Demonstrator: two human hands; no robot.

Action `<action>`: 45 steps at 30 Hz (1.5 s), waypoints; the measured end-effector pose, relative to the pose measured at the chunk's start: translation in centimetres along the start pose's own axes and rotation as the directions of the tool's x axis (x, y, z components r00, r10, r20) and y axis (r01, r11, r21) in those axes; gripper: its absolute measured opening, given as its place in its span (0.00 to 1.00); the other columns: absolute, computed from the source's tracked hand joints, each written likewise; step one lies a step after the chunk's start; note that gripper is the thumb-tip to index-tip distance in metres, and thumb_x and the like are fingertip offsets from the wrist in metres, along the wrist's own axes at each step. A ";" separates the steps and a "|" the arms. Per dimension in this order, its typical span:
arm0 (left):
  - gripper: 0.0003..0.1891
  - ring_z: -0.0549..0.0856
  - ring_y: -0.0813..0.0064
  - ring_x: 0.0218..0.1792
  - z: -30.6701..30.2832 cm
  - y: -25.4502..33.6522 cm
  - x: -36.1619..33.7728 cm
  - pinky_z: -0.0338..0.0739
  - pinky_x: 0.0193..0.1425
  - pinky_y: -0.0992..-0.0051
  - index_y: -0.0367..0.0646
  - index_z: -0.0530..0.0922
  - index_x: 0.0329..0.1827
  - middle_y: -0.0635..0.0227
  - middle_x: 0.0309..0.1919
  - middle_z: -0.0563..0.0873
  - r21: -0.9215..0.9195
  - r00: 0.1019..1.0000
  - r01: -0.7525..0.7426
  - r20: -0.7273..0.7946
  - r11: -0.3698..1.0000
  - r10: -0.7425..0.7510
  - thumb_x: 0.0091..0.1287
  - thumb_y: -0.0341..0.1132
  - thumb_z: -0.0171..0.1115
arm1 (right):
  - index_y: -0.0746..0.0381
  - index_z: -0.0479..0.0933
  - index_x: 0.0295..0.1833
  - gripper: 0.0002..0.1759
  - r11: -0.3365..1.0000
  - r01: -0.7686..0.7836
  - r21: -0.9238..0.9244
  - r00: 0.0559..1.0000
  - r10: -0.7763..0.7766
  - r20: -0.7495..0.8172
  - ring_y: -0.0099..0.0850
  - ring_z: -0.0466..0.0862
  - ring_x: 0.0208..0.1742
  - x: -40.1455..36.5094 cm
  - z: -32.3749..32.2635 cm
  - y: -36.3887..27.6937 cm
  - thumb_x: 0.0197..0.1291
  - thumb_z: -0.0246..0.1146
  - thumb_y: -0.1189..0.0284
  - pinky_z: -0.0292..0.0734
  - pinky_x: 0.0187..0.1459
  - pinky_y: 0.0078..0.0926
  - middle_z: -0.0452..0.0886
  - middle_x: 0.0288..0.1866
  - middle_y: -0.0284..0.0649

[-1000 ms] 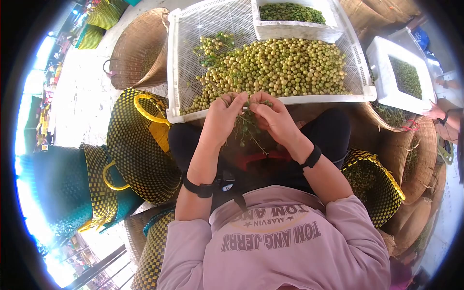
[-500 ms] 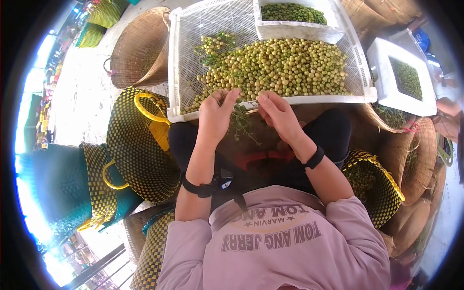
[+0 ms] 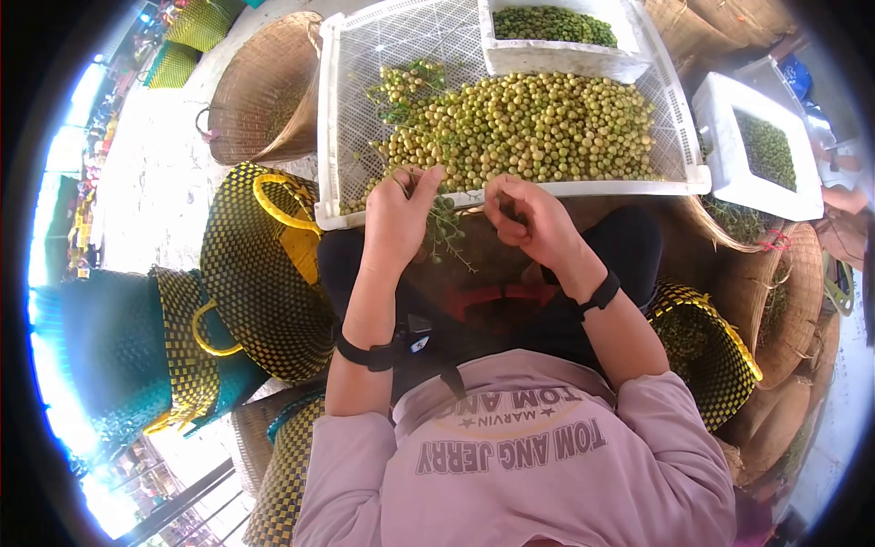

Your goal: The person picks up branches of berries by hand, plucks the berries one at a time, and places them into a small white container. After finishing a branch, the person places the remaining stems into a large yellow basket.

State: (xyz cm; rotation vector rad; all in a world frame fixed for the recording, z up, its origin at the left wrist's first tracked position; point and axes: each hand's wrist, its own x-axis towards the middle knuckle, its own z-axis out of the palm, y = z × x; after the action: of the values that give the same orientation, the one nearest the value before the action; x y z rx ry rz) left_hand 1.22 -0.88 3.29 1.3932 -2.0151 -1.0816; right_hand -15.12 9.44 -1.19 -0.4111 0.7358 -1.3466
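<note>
My left hand (image 3: pixel 398 211) is closed in a pinch at the front edge of a white mesh tray (image 3: pixel 401 36). It grips a green stem sprig (image 3: pixel 444 228), which hangs down past the tray rim with small green buds or berries on it. To its right, my right hand (image 3: pixel 536 219) is curled, thumb against fingers, just below the rim; whatever may be inside it is hidden. Round yellow-green fruits (image 3: pixel 538 128) lie heaped in the tray. A fruit cluster still on its stems (image 3: pixel 407 88) rests at the heap's left.
A white box of small green fruits (image 3: pixel 565 56) sits in the tray's back right corner. Another white box (image 3: pixel 729 109) stands to the right. Woven baskets (image 3: pixel 273 273) flank both my knees, and a wicker basket (image 3: pixel 251 91) stands behind left. A person's hand (image 3: pixel 843 199) shows far right.
My hands have moved apart a little. The right hand has drawn back toward me and curled its fingers, while the left has shifted slightly left with the sprig.
</note>
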 end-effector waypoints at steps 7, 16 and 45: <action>0.20 0.77 0.71 0.23 0.1 -0.3 -0.3 0.72 0.33 0.71 0.31 0.80 0.33 0.61 0.21 0.80 0.024 0.996 -0.074 0.058 0.997 0.073 0.64 0.45 0.64 | 0.61 0.71 0.33 0.16 0.689 0.203 -0.696 0.942 -0.330 -0.053 0.15 0.63 0.25 1.1 0.4 1.5 0.68 0.57 0.60 0.60 0.27 0.16 0.68 0.24 0.26; 0.15 0.71 0.86 0.25 -2.0 -3.6 -0.2 0.65 0.31 0.81 0.38 0.79 0.33 0.78 0.22 0.76 -0.043 0.882 0.018 0.472 0.999 0.004 0.63 0.44 0.66 | 0.59 0.71 0.32 0.18 0.891 -0.123 -0.436 0.992 0.113 -0.049 0.13 0.57 0.17 1.0 -0.5 0.4 0.71 0.53 0.58 0.50 0.18 0.14 0.64 0.21 0.24; 0.09 0.65 0.94 0.20 -2.0 -9.2 4.0 0.53 0.22 0.88 0.46 0.77 0.36 0.83 0.23 0.73 -0.667 0.936 0.351 0.224 0.657 -0.273 0.68 0.41 0.62 | 0.56 0.77 0.38 0.07 -0.316 0.216 -0.924 0.929 -0.226 0.294 0.31 0.77 0.44 13.5 -4.6 -1.1 0.61 0.61 0.65 0.71 0.50 0.34 0.76 0.41 0.34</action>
State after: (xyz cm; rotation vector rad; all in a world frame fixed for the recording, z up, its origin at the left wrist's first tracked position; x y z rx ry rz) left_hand 6.34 -6.90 -3.24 1.2744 -1.1773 -1.8612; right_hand -18.36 -3.18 -6.99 -2.0726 1.8334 -0.6502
